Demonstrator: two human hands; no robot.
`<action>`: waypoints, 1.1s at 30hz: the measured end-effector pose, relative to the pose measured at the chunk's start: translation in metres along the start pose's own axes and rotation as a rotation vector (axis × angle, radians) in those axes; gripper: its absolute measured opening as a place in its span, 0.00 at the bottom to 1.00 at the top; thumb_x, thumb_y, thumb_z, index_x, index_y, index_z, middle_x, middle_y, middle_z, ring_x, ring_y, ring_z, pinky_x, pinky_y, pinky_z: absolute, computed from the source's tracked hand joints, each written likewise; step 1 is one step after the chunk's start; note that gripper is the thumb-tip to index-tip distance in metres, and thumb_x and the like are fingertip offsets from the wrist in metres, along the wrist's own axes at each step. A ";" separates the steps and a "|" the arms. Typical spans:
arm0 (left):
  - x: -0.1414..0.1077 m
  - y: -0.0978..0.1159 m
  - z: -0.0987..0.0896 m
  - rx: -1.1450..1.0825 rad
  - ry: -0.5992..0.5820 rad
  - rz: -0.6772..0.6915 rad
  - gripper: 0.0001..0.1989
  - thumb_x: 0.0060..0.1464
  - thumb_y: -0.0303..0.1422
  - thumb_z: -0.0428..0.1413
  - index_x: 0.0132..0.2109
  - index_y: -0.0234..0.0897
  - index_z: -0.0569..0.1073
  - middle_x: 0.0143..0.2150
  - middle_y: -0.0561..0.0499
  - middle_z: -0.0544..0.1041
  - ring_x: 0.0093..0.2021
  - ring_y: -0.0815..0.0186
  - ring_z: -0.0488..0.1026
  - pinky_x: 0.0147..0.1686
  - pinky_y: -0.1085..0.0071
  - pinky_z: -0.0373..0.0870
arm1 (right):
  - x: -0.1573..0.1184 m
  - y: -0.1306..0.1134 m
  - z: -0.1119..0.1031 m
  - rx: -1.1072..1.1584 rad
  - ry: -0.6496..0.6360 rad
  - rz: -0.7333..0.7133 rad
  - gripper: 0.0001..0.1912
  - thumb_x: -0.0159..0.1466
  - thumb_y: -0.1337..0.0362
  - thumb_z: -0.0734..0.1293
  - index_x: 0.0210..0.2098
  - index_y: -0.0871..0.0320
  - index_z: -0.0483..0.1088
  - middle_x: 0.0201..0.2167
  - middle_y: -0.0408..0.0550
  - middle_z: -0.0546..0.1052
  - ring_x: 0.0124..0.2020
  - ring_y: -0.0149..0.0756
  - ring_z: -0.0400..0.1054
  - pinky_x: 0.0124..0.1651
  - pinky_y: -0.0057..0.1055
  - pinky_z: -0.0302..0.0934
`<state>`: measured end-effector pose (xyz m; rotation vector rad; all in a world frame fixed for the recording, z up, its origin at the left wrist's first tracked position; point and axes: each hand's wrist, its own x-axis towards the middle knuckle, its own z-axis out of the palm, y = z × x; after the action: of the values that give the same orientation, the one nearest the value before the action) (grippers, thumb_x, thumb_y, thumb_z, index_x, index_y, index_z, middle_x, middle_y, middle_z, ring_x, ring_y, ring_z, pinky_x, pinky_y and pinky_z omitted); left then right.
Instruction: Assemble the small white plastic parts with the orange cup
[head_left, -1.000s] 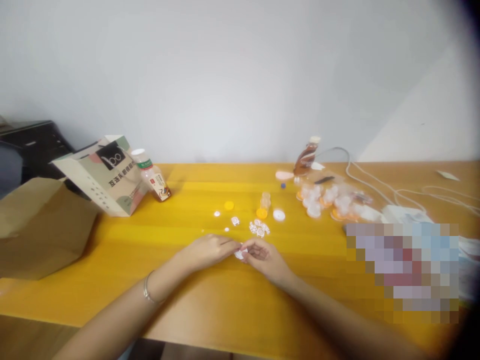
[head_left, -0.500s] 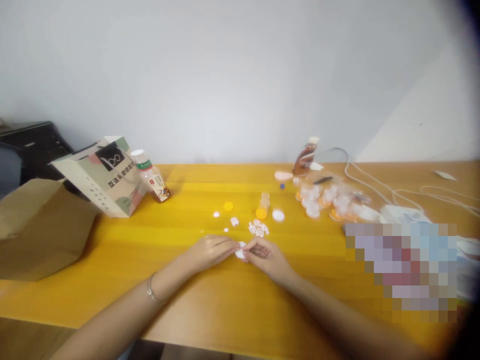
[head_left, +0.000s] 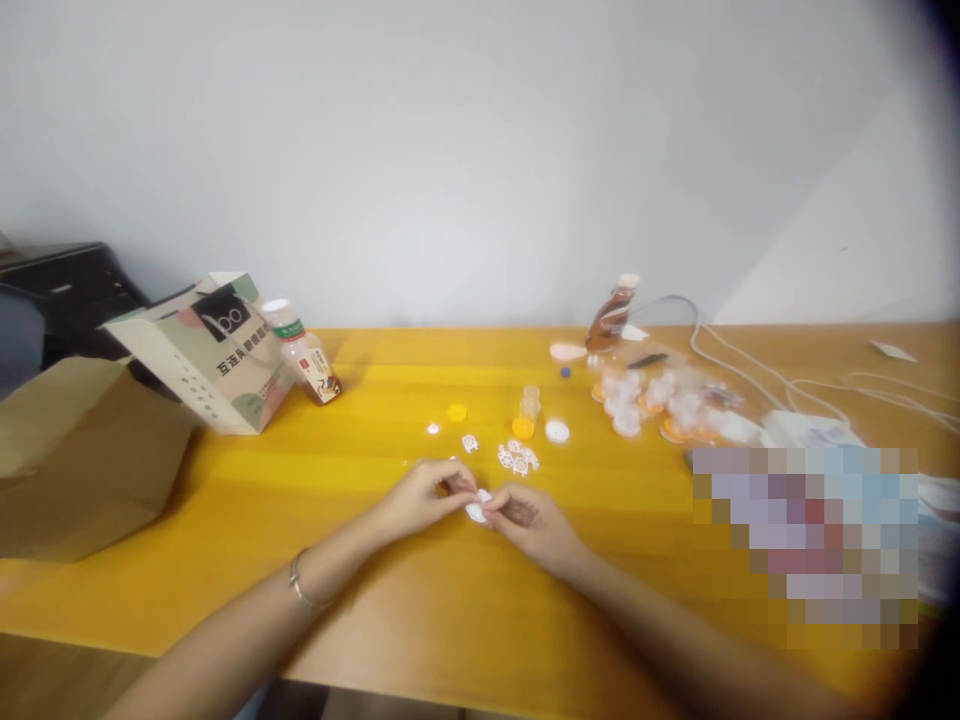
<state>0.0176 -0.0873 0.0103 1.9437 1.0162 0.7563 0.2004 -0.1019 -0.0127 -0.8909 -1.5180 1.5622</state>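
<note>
Between my two hands is a small round white disc (head_left: 477,511), pinched from both sides just above the table. My left hand (head_left: 429,497) grips its left edge between thumb and fingertips. On the other side, my right hand (head_left: 536,520) pinches the right edge, its remaining fingers curled. Just beyond lie several white cut-out pieces (head_left: 518,457), and a single similar white piece (head_left: 469,443) lies apart to their left. Farther back are a yellow disc (head_left: 457,412), a small white disc (head_left: 433,429), a yellow round part (head_left: 523,428) and a larger white disc (head_left: 557,431).
Clear round parts with orange bases (head_left: 626,400) cluster at the right, before a brown drink bottle (head_left: 611,315). White cables (head_left: 739,352) trail at the back right. At left stand a labelled bottle (head_left: 304,355), a printed paper bag (head_left: 217,350) and a brown paper bag (head_left: 90,460).
My left hand has turned, its thumb now showing along the disc's left edge with the fingers arched above. The disc has shifted slightly; my right hand keeps its pinch.
</note>
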 end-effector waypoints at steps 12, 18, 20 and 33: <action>0.005 -0.014 0.000 -0.341 -0.119 -0.238 0.14 0.41 0.38 0.59 0.32 0.28 0.73 0.27 0.48 0.74 0.27 0.71 0.70 0.32 0.75 0.66 | -0.002 0.006 0.002 -0.151 -0.049 -0.064 0.08 0.55 0.59 0.64 0.30 0.57 0.66 0.30 0.45 0.73 0.33 0.32 0.69 0.39 0.31 0.62; 0.005 -0.015 -0.001 -0.393 -0.025 -0.269 0.14 0.40 0.36 0.60 0.34 0.29 0.75 0.30 0.46 0.76 0.29 0.68 0.71 0.33 0.73 0.67 | 0.002 0.001 0.000 0.090 -0.019 0.040 0.18 0.50 0.61 0.68 0.40 0.55 0.61 0.27 0.42 0.75 0.30 0.31 0.69 0.41 0.35 0.62; 0.005 -0.014 0.000 -0.375 -0.007 -0.244 0.14 0.42 0.36 0.58 0.34 0.29 0.75 0.29 0.47 0.76 0.28 0.69 0.71 0.32 0.74 0.67 | 0.004 0.000 -0.002 0.105 -0.025 0.062 0.20 0.50 0.62 0.68 0.42 0.55 0.62 0.28 0.43 0.76 0.30 0.32 0.70 0.43 0.37 0.62; 0.070 -0.015 -0.005 0.279 0.131 0.126 0.12 0.52 0.34 0.50 0.42 0.35 0.72 0.38 0.47 0.73 0.37 0.66 0.69 0.38 0.72 0.64 | 0.006 0.001 -0.009 0.234 0.114 0.119 0.20 0.49 0.61 0.70 0.41 0.56 0.68 0.31 0.45 0.76 0.29 0.31 0.71 0.43 0.37 0.63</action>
<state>0.0431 -0.0198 0.0099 2.2382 1.1355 0.8584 0.2055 -0.0925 -0.0140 -0.9315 -1.1930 1.7029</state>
